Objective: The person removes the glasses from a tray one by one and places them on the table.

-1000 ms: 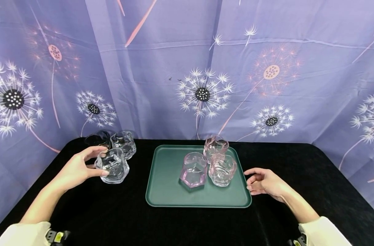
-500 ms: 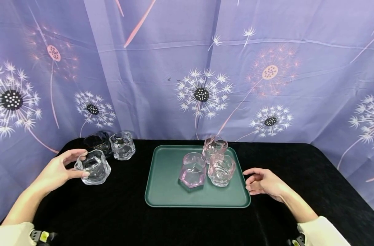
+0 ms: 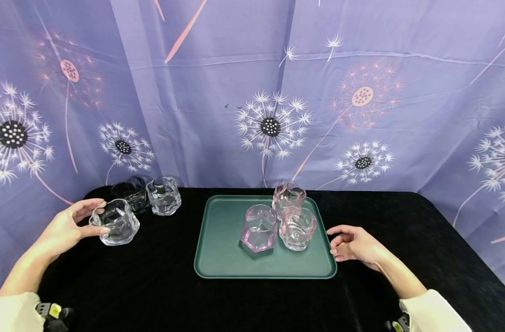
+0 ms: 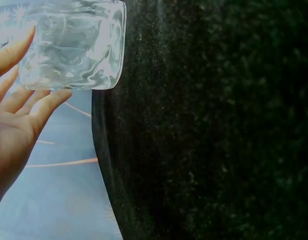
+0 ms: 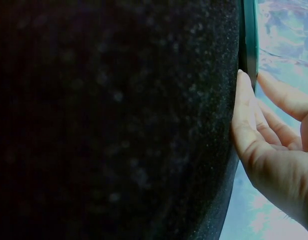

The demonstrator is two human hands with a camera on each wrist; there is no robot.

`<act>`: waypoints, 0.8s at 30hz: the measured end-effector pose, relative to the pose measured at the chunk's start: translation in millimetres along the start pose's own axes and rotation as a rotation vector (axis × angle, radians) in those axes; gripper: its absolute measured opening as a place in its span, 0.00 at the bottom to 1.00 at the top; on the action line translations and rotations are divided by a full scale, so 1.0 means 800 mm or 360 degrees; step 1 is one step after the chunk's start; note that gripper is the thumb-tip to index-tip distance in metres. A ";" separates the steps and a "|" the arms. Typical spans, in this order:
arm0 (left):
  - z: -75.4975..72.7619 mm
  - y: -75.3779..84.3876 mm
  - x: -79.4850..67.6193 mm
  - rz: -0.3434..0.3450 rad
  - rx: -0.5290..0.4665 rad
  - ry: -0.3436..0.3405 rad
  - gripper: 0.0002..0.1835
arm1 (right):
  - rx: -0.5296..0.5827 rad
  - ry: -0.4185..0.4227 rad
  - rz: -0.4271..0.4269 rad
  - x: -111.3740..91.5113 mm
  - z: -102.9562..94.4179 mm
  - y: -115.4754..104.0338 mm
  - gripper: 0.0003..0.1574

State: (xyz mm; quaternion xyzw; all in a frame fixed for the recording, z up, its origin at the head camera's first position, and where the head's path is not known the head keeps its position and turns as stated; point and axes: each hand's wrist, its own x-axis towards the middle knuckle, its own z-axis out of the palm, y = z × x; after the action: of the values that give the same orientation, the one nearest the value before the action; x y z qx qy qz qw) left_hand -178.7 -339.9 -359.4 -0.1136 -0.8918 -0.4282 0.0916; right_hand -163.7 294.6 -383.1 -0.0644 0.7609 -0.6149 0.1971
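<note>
My left hand (image 3: 63, 233) grips a clear wavy glass tumbler (image 3: 116, 223) from its left side, thumb in front and fingers behind. The tumbler stands upright at the black cloth, its base showing in the left wrist view (image 4: 116, 47). Just behind it are a dark tinted glass (image 3: 135, 196) and a second clear tumbler (image 3: 164, 196). At the right edge of a green tray (image 3: 219, 249), my right hand (image 3: 354, 244) rests loosely bent fingers against the rim. The tray bears a purple-tinted glass (image 3: 259, 230) with an angular base and two pink wavy tumblers (image 3: 298, 233).
A black cloth (image 3: 173, 295) covers the table. Behind it hangs a lilac curtain (image 3: 202, 115) printed with dandelions, which also runs along both sides. The tray lies near the middle, with the clear and dark glasses to its left.
My left hand has carried the clear tumbler leftward, away from the tray, to a spot in front of the dark glass. My right hand stays at the tray rim.
</note>
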 end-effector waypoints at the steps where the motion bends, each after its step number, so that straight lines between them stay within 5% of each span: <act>1: -0.001 -0.001 0.001 -0.0002 0.0003 -0.0004 0.33 | -0.0001 -0.0002 -0.0003 0.000 0.000 0.000 0.36; 24: -0.007 -0.009 0.002 0.0043 -0.0125 -0.0098 0.31 | 0.0021 -0.0008 0.0000 -0.001 0.001 -0.002 0.36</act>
State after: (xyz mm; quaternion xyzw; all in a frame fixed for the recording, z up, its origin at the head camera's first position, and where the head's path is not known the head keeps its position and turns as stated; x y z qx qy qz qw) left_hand -181.9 -348.1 -360.7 -0.1424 -0.8752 -0.4577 0.0655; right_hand -163.1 293.6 -381.2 -0.0646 0.7562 -0.6198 0.1994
